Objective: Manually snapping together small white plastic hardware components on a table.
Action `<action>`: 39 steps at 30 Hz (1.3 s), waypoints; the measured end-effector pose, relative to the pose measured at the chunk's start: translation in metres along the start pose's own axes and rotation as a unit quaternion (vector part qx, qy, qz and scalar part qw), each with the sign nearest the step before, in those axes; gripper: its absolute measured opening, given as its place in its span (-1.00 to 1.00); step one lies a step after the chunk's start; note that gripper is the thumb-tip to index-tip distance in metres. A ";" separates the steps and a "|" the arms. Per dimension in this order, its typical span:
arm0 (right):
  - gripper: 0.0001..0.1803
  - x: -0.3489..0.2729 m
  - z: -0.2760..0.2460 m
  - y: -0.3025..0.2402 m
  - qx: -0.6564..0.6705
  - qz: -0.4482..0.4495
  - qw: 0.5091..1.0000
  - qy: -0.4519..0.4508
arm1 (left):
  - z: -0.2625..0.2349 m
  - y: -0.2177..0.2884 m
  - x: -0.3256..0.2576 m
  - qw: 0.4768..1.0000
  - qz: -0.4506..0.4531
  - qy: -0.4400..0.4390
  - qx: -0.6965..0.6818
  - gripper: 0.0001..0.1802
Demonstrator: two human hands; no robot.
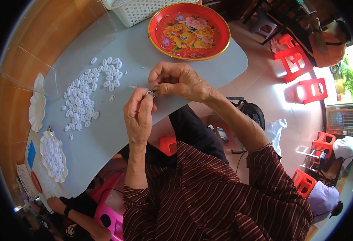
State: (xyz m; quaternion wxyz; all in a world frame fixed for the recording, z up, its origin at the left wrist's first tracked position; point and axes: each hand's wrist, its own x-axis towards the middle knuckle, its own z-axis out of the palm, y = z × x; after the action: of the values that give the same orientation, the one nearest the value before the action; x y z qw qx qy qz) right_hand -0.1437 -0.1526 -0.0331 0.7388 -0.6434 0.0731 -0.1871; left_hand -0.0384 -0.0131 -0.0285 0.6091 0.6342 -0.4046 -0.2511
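Near the table's front edge, my left hand (138, 116) pinches a small white plastic piece with round holes (150, 93) between thumb and fingers. My right hand (179, 81) meets it from the right, thumb and index finger closed at the piece. Something small and dark shows at those fingertips, too small to name. Left of my hands spreads a loose heap of white oval two-hole plastic pieces (79, 99). A small white peg-like part (133, 86) is seen just beside my left fingertips, and one two-hole piece (112, 98) lies apart from the heap.
On the grey table (134, 44) stands a round red flowered tray (156, 38), with a white perforated basket (130, 14) behind it. A scalloped dish (64, 176) holds many white pieces at left. Another person's hand (56, 205) rests near the lower-left edge. Red stools (293, 62) stand right.
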 end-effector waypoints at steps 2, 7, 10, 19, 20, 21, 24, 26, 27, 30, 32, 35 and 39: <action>-0.79 0.000 -0.001 0.002 0.000 -0.005 1.000 -0.009 | -0.002 -0.001 0.000 1.000 0.009 -0.019 0.017 -0.85; -0.90 -0.003 0.001 0.000 0.013 -0.005 1.000 -0.002 | -0.002 -0.002 -0.001 0.999 0.015 -0.026 0.012 -0.83; -0.92 -0.004 0.003 -0.006 -0.023 0.002 1.000 -0.005 | -0.002 -0.003 -0.002 0.999 0.012 -0.033 -0.002 -0.82; -0.80 -0.005 0.009 -0.008 -0.096 -0.018 0.994 0.047 | 0.004 -0.002 -0.003 0.999 0.041 -0.017 0.006 -0.87; -0.80 -0.005 0.010 -0.008 -0.095 -0.017 0.994 0.047 | 0.004 -0.001 -0.004 0.997 0.056 -0.004 0.047 -0.87; -0.79 -0.004 0.011 -0.007 -0.111 -0.020 0.992 0.051 | 0.004 -0.001 -0.005 0.997 0.055 -0.004 0.048 -0.87; -0.77 -0.003 0.007 -0.011 -0.113 0.018 0.992 0.053 | 0.005 -0.003 -0.004 0.994 0.079 0.014 0.073 -0.86; -0.77 -0.003 0.006 -0.012 -0.095 0.062 0.992 0.049 | 0.005 0.001 -0.003 1.000 0.025 0.000 -0.007 -0.84; -0.75 -0.002 0.004 -0.010 -0.069 0.045 0.996 0.036 | 0.003 0.001 -0.003 1.000 0.026 0.001 -0.006 -0.84; -0.74 -0.003 0.005 -0.006 -0.036 0.019 0.999 0.027 | 0.001 -0.002 -0.004 0.998 0.000 -0.013 -0.061 -0.83; -0.75 -0.002 0.005 -0.005 -0.027 0.009 0.999 0.025 | 0.001 -0.001 -0.003 0.997 -0.005 -0.013 -0.071 -0.83; -0.76 -0.003 0.004 -0.004 -0.059 0.002 0.998 0.017 | 0.002 -0.003 -0.004 0.997 -0.002 -0.020 -0.078 -0.83; -0.74 -0.003 0.006 -0.009 -0.093 0.024 0.995 0.036 | 0.003 -0.002 -0.003 0.998 0.004 -0.028 -0.049 -0.84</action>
State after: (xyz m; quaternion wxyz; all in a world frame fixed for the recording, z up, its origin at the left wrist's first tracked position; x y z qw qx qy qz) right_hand -0.1464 -0.1466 -0.0241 0.6767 -0.7002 0.1323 -0.1853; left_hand -0.0423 -0.0125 -0.0317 0.6292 0.5943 -0.4113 -0.2860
